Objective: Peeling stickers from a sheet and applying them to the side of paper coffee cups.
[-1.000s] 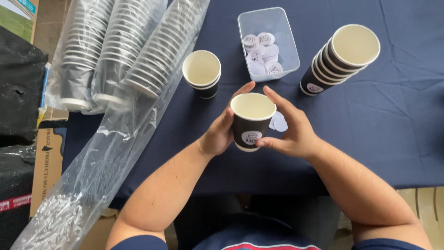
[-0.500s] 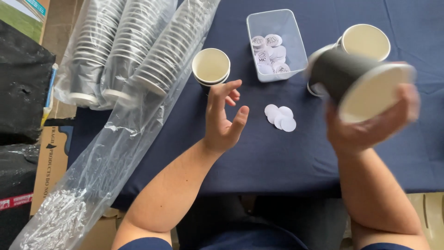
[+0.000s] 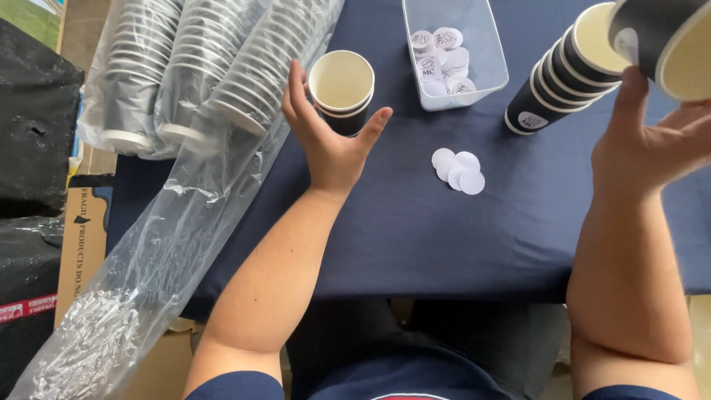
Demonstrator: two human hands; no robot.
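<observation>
My right hand [image 3: 650, 148] grips a black paper cup [image 3: 670, 35] with a round white sticker, tilted at the top right, right beside the leaning stack of stickered black cups [image 3: 563, 70]. My left hand [image 3: 326, 137] is open, fingers spread around a short stack of black cups [image 3: 341, 89] with cream insides, just short of touching it. Several blank white round discs [image 3: 459, 170] lie on the navy tablecloth [image 3: 415, 230] between my hands.
A clear plastic tub [image 3: 454, 52] of round printed stickers stands at the back. Long sleeves of stacked cups in clear plastic [image 3: 200, 67] lie at the left, with loose wrap [image 3: 141, 281] trailing off the table. Cardboard boxes [image 3: 78, 244] and black bags sit at far left.
My right hand carried the stickered cup from the table's middle up to the right, beside the leaning stack. My left hand let go of it and moved to the short cup stack.
</observation>
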